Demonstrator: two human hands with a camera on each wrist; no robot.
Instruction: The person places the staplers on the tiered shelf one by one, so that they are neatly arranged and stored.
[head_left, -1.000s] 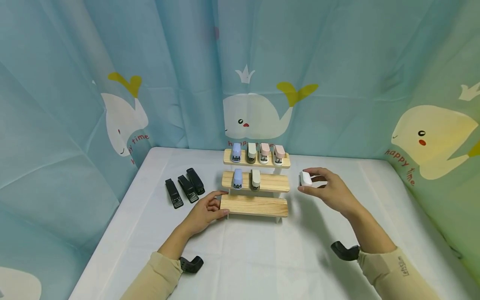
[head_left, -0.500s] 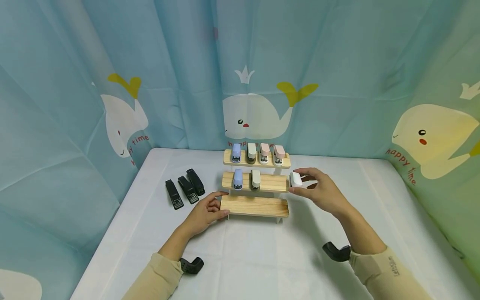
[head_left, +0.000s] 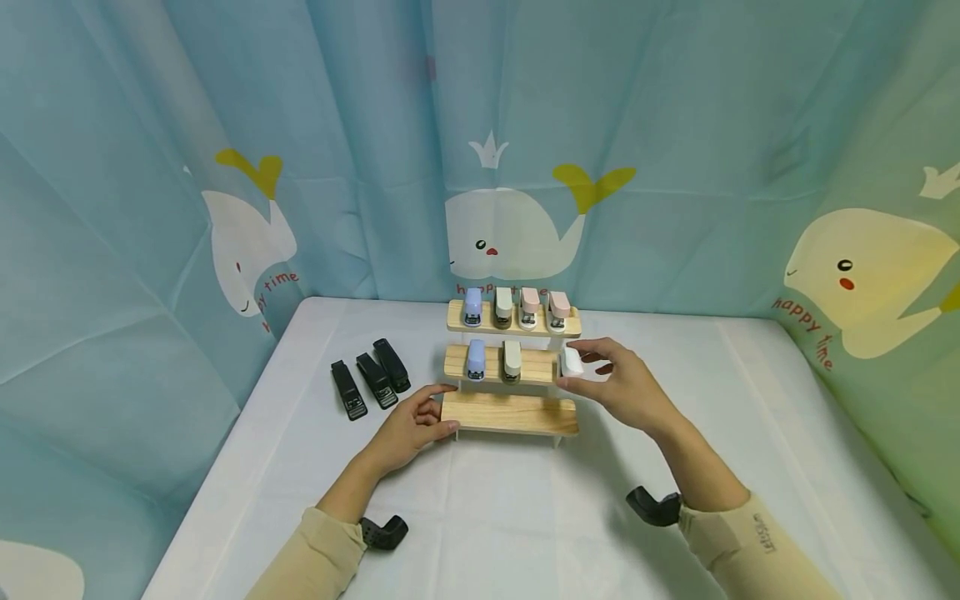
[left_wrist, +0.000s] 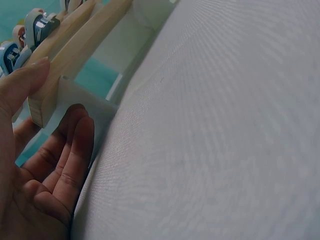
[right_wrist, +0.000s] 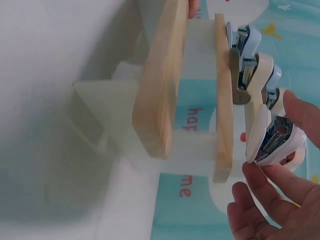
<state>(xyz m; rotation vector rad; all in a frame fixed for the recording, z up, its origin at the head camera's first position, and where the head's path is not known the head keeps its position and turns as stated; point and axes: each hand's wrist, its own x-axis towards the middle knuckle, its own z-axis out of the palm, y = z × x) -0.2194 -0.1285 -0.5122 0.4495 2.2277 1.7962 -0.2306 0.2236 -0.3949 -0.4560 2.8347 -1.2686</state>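
Note:
In the head view my right hand [head_left: 622, 385] pinches a white mini stapler [head_left: 572, 362] at the right end of the middle shelf [head_left: 538, 367] of a three-tier wooden display rack [head_left: 510, 412]. The right wrist view shows this stapler [right_wrist: 272, 137] between thumb and fingers, close over the shelf; contact is unclear. A blue stapler [head_left: 476, 360] and a pale green one [head_left: 512, 361] stand farther left on that shelf. My left hand [head_left: 408, 429] grips the left end of the bottom shelf. Its thumb [left_wrist: 37, 77] lies on the wood in the left wrist view.
The top shelf [head_left: 459, 315] carries several staplers: blue, pale green [head_left: 503, 306] and pink [head_left: 558, 310]. Three black staplers [head_left: 377, 379] lie on the white table [head_left: 495, 525], left of the rack. A whale-print curtain [head_left: 390, 125] hangs behind.
My right hand has moved left with the white stapler, from beside the rack to the middle shelf's right end. The left hand has stayed on the rack.

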